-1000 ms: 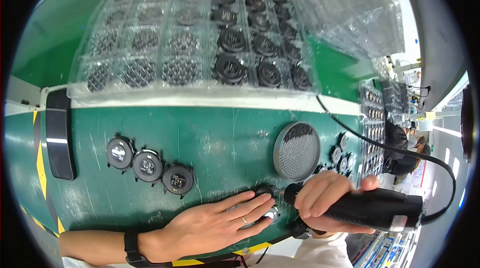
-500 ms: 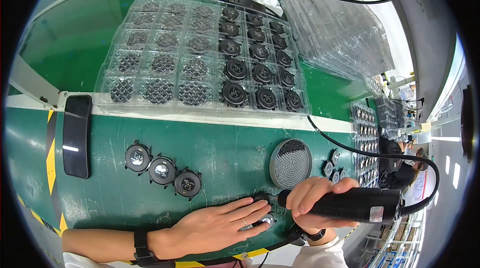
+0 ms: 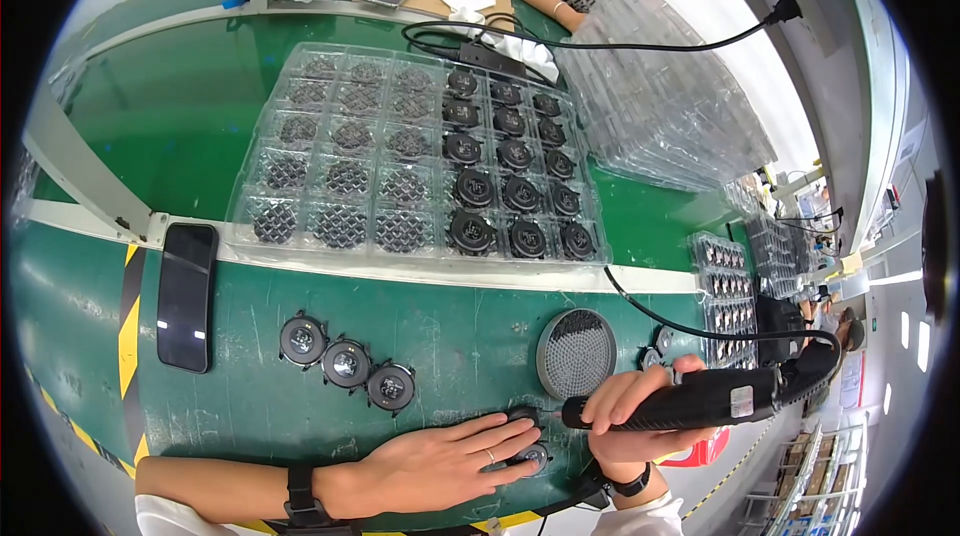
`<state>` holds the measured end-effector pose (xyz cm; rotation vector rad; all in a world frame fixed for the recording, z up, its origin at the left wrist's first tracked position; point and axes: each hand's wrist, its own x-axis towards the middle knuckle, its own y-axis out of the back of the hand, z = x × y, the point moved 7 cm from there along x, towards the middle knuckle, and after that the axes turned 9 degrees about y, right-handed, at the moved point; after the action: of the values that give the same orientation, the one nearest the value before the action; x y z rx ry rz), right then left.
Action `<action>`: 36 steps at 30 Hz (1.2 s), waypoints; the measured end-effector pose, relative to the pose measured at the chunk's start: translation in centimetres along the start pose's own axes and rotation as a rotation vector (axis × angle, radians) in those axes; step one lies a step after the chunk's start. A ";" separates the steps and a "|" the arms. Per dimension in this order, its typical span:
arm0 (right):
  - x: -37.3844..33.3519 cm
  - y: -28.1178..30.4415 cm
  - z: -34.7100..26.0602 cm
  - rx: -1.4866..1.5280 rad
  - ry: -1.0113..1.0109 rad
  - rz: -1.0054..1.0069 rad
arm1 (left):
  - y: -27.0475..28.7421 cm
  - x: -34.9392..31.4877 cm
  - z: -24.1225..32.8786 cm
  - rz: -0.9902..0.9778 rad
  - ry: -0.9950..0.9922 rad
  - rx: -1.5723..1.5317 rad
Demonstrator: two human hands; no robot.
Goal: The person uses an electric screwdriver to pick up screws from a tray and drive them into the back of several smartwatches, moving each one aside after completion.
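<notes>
Rear end swung upward in view, the electric screwdriver (image 3: 715, 396) runs left-right above the worktop (image 3: 250, 406), tip pointing left toward a round watch case (image 3: 523, 416); right hand (image 3: 618, 401) wraps it, left hand (image 3: 430, 466) lies slightly spread across the case.

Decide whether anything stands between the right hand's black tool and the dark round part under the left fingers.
Nothing visible does: the black tool points at the dark round part, which the left hand partly covers from the left.

Black left wristband (image 3: 301, 496), thin metallic ring (image 3: 490, 456) on my left hand (image 3: 430, 468) right of that wristband, white left sleeve (image 3: 170, 516) left of it, black right wristband (image 3: 632, 485), white right sleeve (image 3: 640, 520) farther right
</notes>
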<state>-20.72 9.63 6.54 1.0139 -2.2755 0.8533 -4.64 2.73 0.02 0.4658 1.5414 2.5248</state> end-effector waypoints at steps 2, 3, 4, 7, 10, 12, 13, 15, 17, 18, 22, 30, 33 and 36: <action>0.5 0.4 -0.8 -0.111 0.090 0.049 | 0.1 0.0 -0.1 0.008 -0.007 -0.024; 0.6 0.5 -0.8 -0.109 0.089 0.047 | 0.2 0.0 -0.1 0.010 -0.004 -0.024; 0.7 0.6 -0.8 -0.131 0.105 0.030 | 0.2 -0.1 -0.2 0.002 -0.015 -0.015; 0.9 0.9 -0.6 -0.174 0.135 -0.005 | 0.2 -0.2 -0.3 -0.013 -0.035 0.000; 0.9 1.1 0.1 -0.173 0.082 -0.046 | 0.3 -0.2 -0.4 -0.006 -0.031 -0.051; 0.8 1.1 0.3 -0.185 0.063 -0.048 | 0.3 -0.1 -0.4 -0.012 -0.032 -0.045; 0.8 1.0 0.5 -0.197 0.044 -0.052 | 0.3 -0.1 -0.3 -0.017 -0.032 -0.038; 0.9 1.1 0.6 -0.210 0.025 -0.054 | 0.2 -0.1 -0.3 -0.022 -0.035 -0.032; 1.1 0.9 0.7 -0.211 0.005 -0.127 | -0.1 0.1 -0.4 -0.011 -0.019 -0.047; 1.1 0.8 0.7 -0.211 -0.005 -0.166 | -0.1 0.2 -0.4 -0.004 -0.010 -0.053; 1.1 0.5 0.8 -0.264 -0.072 -0.171 | -0.2 0.0 -0.5 -0.022 0.053 -0.046; 0.7 1.6 1.0 -0.084 -0.128 -0.035 | 0.1 -0.3 -0.6 0.033 0.037 -0.131; 0.2 2.2 1.3 -0.037 -0.148 0.025 | 0.1 -0.5 -0.6 0.002 0.033 -0.078; 1.2 2.1 1.2 0.014 -0.124 0.026 | 1.2 -0.1 -0.3 -0.008 0.042 -0.096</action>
<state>-23.33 9.31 5.76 1.0732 -2.3940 0.8385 -4.59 1.86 0.88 0.3948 1.4246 2.6041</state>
